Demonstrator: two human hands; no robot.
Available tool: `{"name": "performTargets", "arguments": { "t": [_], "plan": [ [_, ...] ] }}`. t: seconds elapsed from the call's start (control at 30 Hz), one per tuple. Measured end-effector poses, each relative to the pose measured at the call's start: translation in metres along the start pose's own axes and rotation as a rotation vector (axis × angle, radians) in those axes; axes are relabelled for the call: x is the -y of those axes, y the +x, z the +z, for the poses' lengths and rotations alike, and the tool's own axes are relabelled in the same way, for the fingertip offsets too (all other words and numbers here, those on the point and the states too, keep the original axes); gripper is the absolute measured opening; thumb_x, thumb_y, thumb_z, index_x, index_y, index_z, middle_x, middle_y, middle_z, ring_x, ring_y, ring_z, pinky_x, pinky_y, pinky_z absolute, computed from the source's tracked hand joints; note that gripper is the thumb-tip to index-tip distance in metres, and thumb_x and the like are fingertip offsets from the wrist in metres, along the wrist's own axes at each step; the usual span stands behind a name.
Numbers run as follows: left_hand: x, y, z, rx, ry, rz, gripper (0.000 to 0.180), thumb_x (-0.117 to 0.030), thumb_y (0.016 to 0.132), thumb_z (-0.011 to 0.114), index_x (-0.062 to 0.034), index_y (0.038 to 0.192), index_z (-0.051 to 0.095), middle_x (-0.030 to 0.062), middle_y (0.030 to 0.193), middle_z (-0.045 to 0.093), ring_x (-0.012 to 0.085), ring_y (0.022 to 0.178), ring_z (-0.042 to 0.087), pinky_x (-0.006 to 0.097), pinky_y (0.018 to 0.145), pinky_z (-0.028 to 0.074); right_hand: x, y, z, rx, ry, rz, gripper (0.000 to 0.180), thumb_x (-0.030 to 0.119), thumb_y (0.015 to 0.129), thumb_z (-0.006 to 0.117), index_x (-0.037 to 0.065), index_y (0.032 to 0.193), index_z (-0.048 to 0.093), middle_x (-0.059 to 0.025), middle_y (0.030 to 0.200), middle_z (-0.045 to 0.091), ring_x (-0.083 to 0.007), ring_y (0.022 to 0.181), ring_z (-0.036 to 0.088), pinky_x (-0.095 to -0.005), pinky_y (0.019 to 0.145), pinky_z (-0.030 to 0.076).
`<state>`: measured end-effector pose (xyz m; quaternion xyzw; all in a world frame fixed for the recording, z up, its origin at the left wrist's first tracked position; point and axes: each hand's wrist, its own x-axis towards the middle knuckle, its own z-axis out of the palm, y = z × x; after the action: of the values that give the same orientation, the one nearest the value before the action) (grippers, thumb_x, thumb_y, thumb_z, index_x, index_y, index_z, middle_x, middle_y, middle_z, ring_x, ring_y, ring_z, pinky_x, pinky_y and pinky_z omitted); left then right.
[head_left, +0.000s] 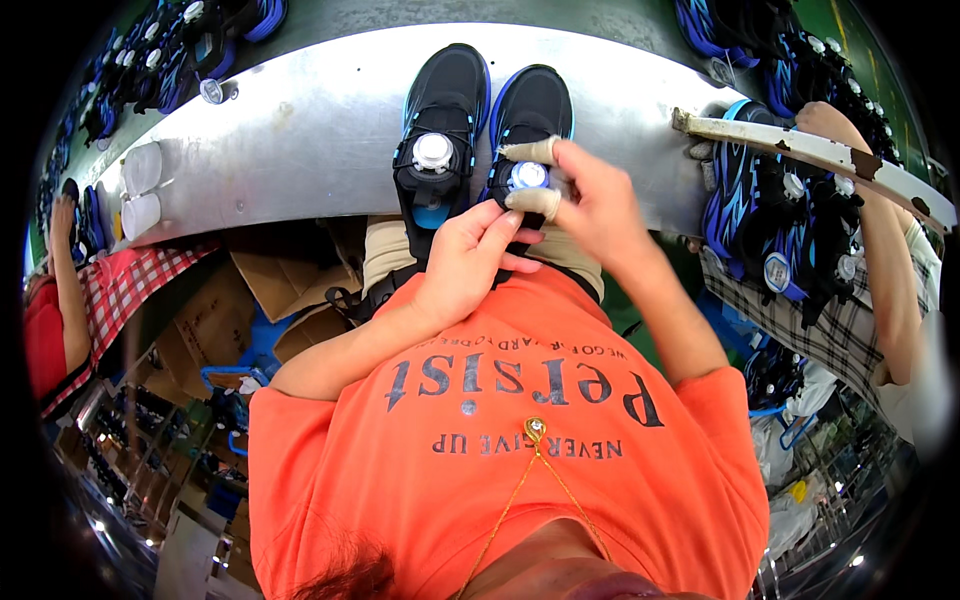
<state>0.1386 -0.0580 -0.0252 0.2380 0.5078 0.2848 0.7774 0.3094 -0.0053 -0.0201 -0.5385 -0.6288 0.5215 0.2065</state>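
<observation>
Right hand pinches the dial on the right shoe; left hand grips that shoe's heel below the dial

Long grey metal workbench across the far side, curved by the lens; brown cardboard boxes below it at left, beside a blue frame; worn white wooden bar at far right; green floor in the far right corner; shiny dark floor near left, with small bright reflections of lamps.
</observation>
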Motion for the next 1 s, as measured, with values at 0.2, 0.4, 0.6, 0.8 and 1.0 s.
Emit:
{"name": "performTargets", "arguments": {
  "t": [0.2, 0.4, 0.6, 0.8, 1.0],
  "plan": [
    [0.0, 0.009, -0.003, -0.052, 0.035, -0.035, 0.03, -0.019, 0.1, 0.05, 0.0058, 0.113, 0.058, 0.0147, 0.1, 0.067, 0.0173, 0.08, 0.068, 0.027, 0.061, 0.057, -0.039, 0.045, -0.004, 0.068, 0.31, 0.039, 0.024, 0.017, 0.096, 0.054, 0.012, 0.116, 0.067, 0.0047, 0.101, 0.065, -0.0036, 0.079, 0.053, -0.02, 0.063, 0.043],
    [-0.005, 0.004, 0.001, -0.056, 0.162, 0.019, 0.028, -0.018, 0.1, 0.049, 0.0056, 0.112, 0.058, 0.0153, 0.1, 0.068, 0.0167, 0.075, 0.067, 0.025, 0.061, 0.057, -0.026, 0.043, -0.029, 0.223, 0.197, -0.103, 0.029, 0.018, 0.089, 0.064, 0.013, 0.118, 0.067, 0.0022, 0.087, 0.057, -0.0061, 0.077, 0.052, -0.0229, 0.064, 0.043],
    [-0.006, 0.007, -0.001, -0.036, 0.043, 0.013, 0.028, -0.017, 0.1, 0.048, 0.006, 0.113, 0.058, 0.0141, 0.107, 0.064, 0.0209, 0.093, 0.068, 0.028, 0.064, 0.06, 0.005, 0.027, -0.019, 0.217, -0.214, -0.221, 0.028, 0.016, 0.074, 0.073, 0.015, 0.102, 0.069, -0.0062, 0.083, 0.046, -0.0209, 0.072, 0.053, -0.03, 0.064, 0.045],
    [-0.007, 0.008, 0.0, -0.045, 0.009, -0.029, 0.029, -0.017, 0.1, 0.049, 0.006, 0.115, 0.058, 0.0143, 0.11, 0.063, 0.023, 0.096, 0.067, 0.029, 0.066, 0.06, -0.014, 0.038, -0.015, 0.284, -0.008, -0.263, 0.028, 0.012, 0.074, 0.075, 0.011, 0.102, 0.07, -0.0015, 0.084, 0.047, -0.0145, 0.07, 0.046, -0.0269, 0.063, 0.04],
    [-0.003, 0.007, -0.004, -0.021, -0.057, -0.006, 0.029, -0.017, 0.1, 0.05, 0.0069, 0.115, 0.057, 0.0148, 0.112, 0.062, 0.0244, 0.099, 0.066, 0.032, 0.07, 0.061, -0.015, 0.032, -0.027, 0.312, 0.071, -0.251, 0.038, 0.018, 0.074, 0.077, 0.011, 0.111, 0.071, -0.0003, 0.081, 0.053, -0.0106, 0.071, 0.046, -0.0257, 0.061, 0.039]
  ]
}}
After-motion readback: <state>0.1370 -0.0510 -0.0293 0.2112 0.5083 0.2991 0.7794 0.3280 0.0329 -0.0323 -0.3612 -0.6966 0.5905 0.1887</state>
